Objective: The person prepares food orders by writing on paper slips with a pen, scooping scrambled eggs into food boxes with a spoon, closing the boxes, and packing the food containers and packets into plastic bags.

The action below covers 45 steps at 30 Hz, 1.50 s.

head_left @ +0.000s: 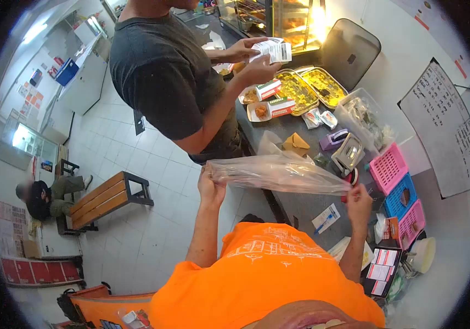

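Observation:
A see-through plastic bag [284, 174] is stretched sideways in front of my orange shirt. My left hand [212, 185] has its fingers closed on the bag's gathered left end. The other end is pinched by my right hand [359, 203], over the dark counter. Behind the bag, and partly covered by it, stands a small brown cardboard box [296, 142]. A purple tape dispenser [333, 140] and a metal tin [348, 153] are beyond my right hand. Nearer me on the counter lies a white slip with a blue pen [326, 219].
A co-worker [161, 77] stands ahead, holding printed paper [272, 50]. Two trays of yellow food [296, 92] and open food boxes [270, 109] are on the counter [300, 205]. Pink and blue baskets [399, 196] line the wall. A wooden bench [100, 202] and a seated person are at left.

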Each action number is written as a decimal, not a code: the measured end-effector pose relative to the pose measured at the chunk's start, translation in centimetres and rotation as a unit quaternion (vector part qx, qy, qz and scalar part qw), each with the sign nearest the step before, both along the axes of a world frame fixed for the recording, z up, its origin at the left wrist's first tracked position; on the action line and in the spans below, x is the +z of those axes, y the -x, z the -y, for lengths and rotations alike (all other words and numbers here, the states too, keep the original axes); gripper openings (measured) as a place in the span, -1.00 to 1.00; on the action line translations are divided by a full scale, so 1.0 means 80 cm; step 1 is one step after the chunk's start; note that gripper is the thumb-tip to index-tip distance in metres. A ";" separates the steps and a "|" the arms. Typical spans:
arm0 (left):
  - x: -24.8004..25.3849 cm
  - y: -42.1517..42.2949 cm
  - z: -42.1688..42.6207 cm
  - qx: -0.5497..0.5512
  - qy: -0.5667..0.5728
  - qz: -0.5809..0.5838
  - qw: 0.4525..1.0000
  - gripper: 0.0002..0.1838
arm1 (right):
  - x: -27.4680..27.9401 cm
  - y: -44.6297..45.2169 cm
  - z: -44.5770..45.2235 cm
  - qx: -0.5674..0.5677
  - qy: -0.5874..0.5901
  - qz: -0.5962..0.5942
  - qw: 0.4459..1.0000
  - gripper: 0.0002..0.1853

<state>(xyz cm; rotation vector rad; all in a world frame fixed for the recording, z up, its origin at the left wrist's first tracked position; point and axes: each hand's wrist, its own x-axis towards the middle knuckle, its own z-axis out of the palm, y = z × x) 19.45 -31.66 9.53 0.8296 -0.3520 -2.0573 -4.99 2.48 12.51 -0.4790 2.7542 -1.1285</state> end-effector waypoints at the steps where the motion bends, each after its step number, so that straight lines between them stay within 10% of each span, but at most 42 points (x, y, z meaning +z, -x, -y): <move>1: 0.012 0.000 -0.004 -0.008 0.061 0.057 0.997 -0.83 | 0.006 -0.008 0.004 0.072 -0.025 -0.007 0.997 -0.68; 3: 0.052 -0.002 -0.022 -0.024 0.180 0.169 0.969 -0.79 | 0.027 -0.044 0.030 0.189 0.008 -0.111 0.976 -0.44; 6: 0.074 0.006 -0.062 -0.103 0.533 0.303 0.783 -0.70 | 0.064 -0.115 0.100 0.290 0.155 -0.169 0.929 -0.25; 8: 0.071 0.013 -0.100 -0.182 0.509 0.261 0.800 -0.64 | 0.032 -0.149 0.143 0.330 0.139 -0.048 0.933 -0.27; 15: -0.062 -0.123 -0.031 -0.257 0.713 0.514 0.403 -0.87 | -0.028 -0.172 0.132 0.251 0.040 -0.084 0.964 -0.55; 18: -0.187 -0.177 0.021 -0.242 0.536 0.530 0.610 -0.81 | -0.093 -0.202 0.126 0.246 -0.230 0.018 0.941 -0.60; 21: -0.117 -0.157 0.025 -0.174 0.271 0.357 0.877 -0.71 | -0.084 -0.216 0.146 0.249 -0.179 -0.072 0.949 -0.61; 22: -0.109 -0.167 0.031 -0.034 0.436 0.393 0.809 -0.64 | -0.057 -0.232 0.144 0.194 -0.029 -0.170 0.966 -0.65; 24: -0.004 -0.250 0.031 -0.192 0.322 0.077 0.924 -0.80 | 0.023 -0.266 0.134 0.064 0.261 -0.353 0.896 -0.69; 26: 0.011 -0.277 0.047 -0.298 0.443 0.111 0.838 -0.85 | 0.044 -0.275 0.136 0.180 0.169 -0.394 0.885 -0.82; 28: -0.059 -0.275 0.081 -0.292 0.722 0.452 0.436 -0.84 | 0.000 -0.280 0.136 0.241 0.027 -0.225 0.944 -0.87; 31: -0.154 -0.299 0.120 -0.588 0.588 0.378 0.407 -0.77 | -0.132 -0.330 0.074 0.287 -0.166 0.078 0.940 -0.81; 34: -0.169 -0.310 0.135 -0.734 0.368 0.261 0.508 -0.74 | -0.174 -0.383 0.044 0.089 0.002 0.462 0.882 -0.66; 37: -0.139 -0.267 0.150 -0.842 0.080 0.150 0.512 -0.68 | -0.157 -0.409 0.023 -0.098 0.467 0.612 0.631 -0.62; 40: -0.134 -0.209 0.154 -0.749 -0.071 -0.072 0.654 -0.47 | -0.130 -0.413 -0.010 0.011 0.499 0.578 0.646 -0.67; 43: -0.012 -0.142 0.096 -0.700 -0.068 -0.123 0.700 -0.44 | -0.144 -0.413 -0.063 0.029 0.326 0.560 0.761 -0.66; 45: -0.008 -0.098 0.082 -0.800 0.254 -0.039 0.542 -0.44 | -0.174 -0.416 -0.111 0.006 0.417 0.488 0.767 -0.59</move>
